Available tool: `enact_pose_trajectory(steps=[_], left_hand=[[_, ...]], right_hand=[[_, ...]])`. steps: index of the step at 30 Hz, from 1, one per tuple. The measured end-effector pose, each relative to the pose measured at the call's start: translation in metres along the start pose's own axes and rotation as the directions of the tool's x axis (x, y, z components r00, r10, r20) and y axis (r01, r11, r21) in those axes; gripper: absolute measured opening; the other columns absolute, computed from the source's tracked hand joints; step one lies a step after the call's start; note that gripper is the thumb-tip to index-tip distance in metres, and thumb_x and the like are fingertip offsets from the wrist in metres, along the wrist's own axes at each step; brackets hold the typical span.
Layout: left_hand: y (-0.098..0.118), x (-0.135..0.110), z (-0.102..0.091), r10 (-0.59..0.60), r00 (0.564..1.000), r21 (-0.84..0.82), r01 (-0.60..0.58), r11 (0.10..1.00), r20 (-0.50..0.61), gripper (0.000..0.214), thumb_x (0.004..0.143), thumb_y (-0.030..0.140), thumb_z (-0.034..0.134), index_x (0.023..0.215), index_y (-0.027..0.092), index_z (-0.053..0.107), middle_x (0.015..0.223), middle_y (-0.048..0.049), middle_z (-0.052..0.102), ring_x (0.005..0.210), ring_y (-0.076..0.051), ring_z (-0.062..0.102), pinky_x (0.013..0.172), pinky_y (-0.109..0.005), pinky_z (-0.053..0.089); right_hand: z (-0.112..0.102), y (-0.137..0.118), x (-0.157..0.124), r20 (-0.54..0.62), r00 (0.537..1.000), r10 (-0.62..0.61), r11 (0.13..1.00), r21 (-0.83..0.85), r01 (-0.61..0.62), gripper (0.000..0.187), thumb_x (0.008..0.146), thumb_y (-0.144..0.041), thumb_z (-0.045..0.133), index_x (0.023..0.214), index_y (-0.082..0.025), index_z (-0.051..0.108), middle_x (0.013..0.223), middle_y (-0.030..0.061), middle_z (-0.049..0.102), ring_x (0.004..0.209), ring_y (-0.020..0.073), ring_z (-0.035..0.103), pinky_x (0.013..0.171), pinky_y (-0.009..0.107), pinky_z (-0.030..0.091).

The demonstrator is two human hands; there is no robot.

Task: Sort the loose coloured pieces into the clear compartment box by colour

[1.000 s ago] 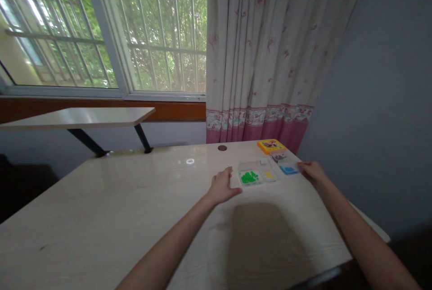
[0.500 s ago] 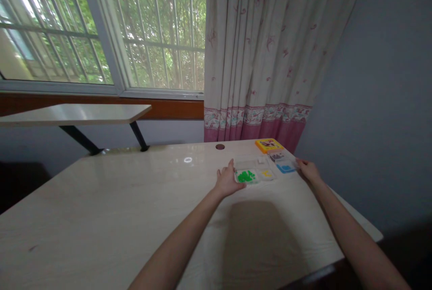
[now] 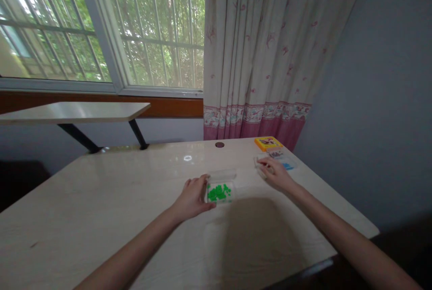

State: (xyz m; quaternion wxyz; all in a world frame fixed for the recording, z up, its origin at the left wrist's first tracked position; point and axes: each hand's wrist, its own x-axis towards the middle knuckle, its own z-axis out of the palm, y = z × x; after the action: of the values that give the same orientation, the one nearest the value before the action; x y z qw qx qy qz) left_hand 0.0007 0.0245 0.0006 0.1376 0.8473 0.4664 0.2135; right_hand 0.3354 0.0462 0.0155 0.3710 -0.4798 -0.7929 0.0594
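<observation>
My left hand [image 3: 191, 197] grips the left side of a clear plastic box [image 3: 224, 175] with its lid folded back on the desk. Small green pieces [image 3: 219, 192] lie scattered inside it. Farther right, my right hand [image 3: 275, 174] has its fingers closed on the edge of a second clear box [image 3: 257, 160]. The hand covers most of that box, so its contents are hidden. Just beyond this hand, blue pieces [image 3: 288, 165] lie in another clear container, with a box of dark pieces [image 3: 275, 154] behind it.
An orange-yellow box [image 3: 268, 143] with a picture on top stands at the desk's back right corner. A round hole [image 3: 219, 145] is set into the desk [image 3: 111, 218]. A raised shelf [image 3: 77, 112] on black legs stands at the back left, and a curtain [image 3: 256, 56] hangs behind.
My left hand has brought the box of green pieces left and nearer. My right hand has moved left from the box of blue pieces to the other clear box.
</observation>
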Motion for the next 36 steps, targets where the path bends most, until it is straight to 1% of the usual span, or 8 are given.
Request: enact_pose_trajectory(steps=[3,5,7,14,19,29,32,36], left_hand=[[0.002,-0.011,-0.009,0.036,0.999,0.072,-0.033,0.997,-0.030,0.065,0.062,0.047,0.064,0.115,0.016,0.044,0.106,-0.0107,0.057,0.100,-0.029,0.050,0.089,-0.041,0.032],[0.007,-0.016,-0.016,0.065,0.997,0.116,-0.059,0.992,-0.047,0.064,0.061,0.052,0.063,0.113,0.018,0.047,0.106,-0.0108,0.057,0.101,-0.029,0.049,0.090,-0.042,0.031],[0.012,-0.018,-0.022,0.101,0.994,0.142,-0.094,0.985,-0.041,0.063,0.060,0.058,0.061,0.109,0.019,0.051,0.106,-0.0100,0.057,0.101,-0.030,0.048,0.091,-0.043,0.031],[0.008,-0.011,-0.029,0.121,0.993,0.035,-0.120,0.992,-0.015,0.035,0.082,0.047,0.043,0.095,0.020,0.059,0.098,-0.0064,0.061,0.096,-0.023,0.052,0.087,-0.036,0.036],[-0.003,-0.005,-0.020,0.057,0.998,-0.019,-0.057,0.998,0.013,0.042,0.067,0.051,0.060,0.095,0.019,0.055,0.097,-0.0058,0.061,0.094,-0.024,0.053,0.080,-0.034,0.040],[0.001,-0.005,-0.019,0.079,0.996,-0.142,-0.073,0.987,0.041,0.040,0.068,0.044,0.060,0.098,0.018,0.053,0.092,-0.0051,0.061,0.087,-0.022,0.056,0.076,-0.032,0.041],[0.002,-0.007,-0.018,0.084,0.994,-0.156,-0.072,0.985,0.067,0.049,0.060,0.045,0.066,0.096,0.017,0.052,0.086,-0.0037,0.061,0.081,-0.021,0.057,0.071,-0.030,0.042],[0.003,-0.010,-0.014,0.087,0.996,-0.110,-0.088,0.990,-0.008,0.055,0.053,0.041,0.072,0.098,0.018,0.050,0.094,-0.0046,0.059,0.087,-0.023,0.055,0.077,-0.034,0.042]], right_hand=[[0.021,-0.044,-0.001,0.204,0.970,-0.133,0.978,0.187,0.095,0.041,0.084,-0.037,0.045,0.120,-0.018,0.048,0.116,0.0117,0.051,0.105,0.0195,0.048,0.089,0.035,0.039],[0.029,-0.065,-0.004,0.345,0.911,-0.227,0.949,0.289,0.127,0.048,0.085,-0.040,0.045,0.127,-0.019,0.040,0.126,0.0116,0.044,0.116,0.0195,0.041,0.096,0.036,0.034],[0.034,-0.077,-0.008,0.402,0.874,-0.272,0.928,0.351,0.128,0.046,0.087,-0.042,0.041,0.127,-0.018,0.041,0.127,0.0114,0.043,0.118,0.0183,0.038,0.099,0.036,0.031],[0.048,-0.078,-0.013,0.369,0.899,-0.237,0.934,0.340,0.107,0.030,0.089,-0.035,0.038,0.105,-0.019,0.058,0.115,0.0100,0.049,0.108,0.0158,0.046,0.094,0.033,0.036],[0.053,-0.082,-0.008,0.355,0.915,-0.191,0.961,0.259,0.100,0.020,0.082,-0.032,0.051,0.093,-0.018,0.061,0.107,0.0094,0.052,0.103,0.0175,0.047,0.091,0.034,0.038],[0.049,-0.084,-0.007,0.410,0.899,-0.155,0.963,0.265,0.046,0.022,0.083,-0.034,0.050,0.096,-0.019,0.060,0.111,0.0083,0.048,0.107,0.0174,0.044,0.094,0.033,0.034],[0.049,-0.085,-0.006,0.399,0.904,-0.153,0.952,0.306,0.026,0.022,0.082,-0.034,0.051,0.093,-0.018,0.060,0.110,0.0084,0.049,0.106,0.0176,0.045,0.094,0.033,0.034],[0.056,-0.082,-0.009,0.378,0.925,-0.020,0.921,0.368,-0.131,0.037,0.074,-0.037,0.060,0.106,-0.019,0.054,0.114,0.0093,0.047,0.107,0.0197,0.044,0.093,0.036,0.035]])
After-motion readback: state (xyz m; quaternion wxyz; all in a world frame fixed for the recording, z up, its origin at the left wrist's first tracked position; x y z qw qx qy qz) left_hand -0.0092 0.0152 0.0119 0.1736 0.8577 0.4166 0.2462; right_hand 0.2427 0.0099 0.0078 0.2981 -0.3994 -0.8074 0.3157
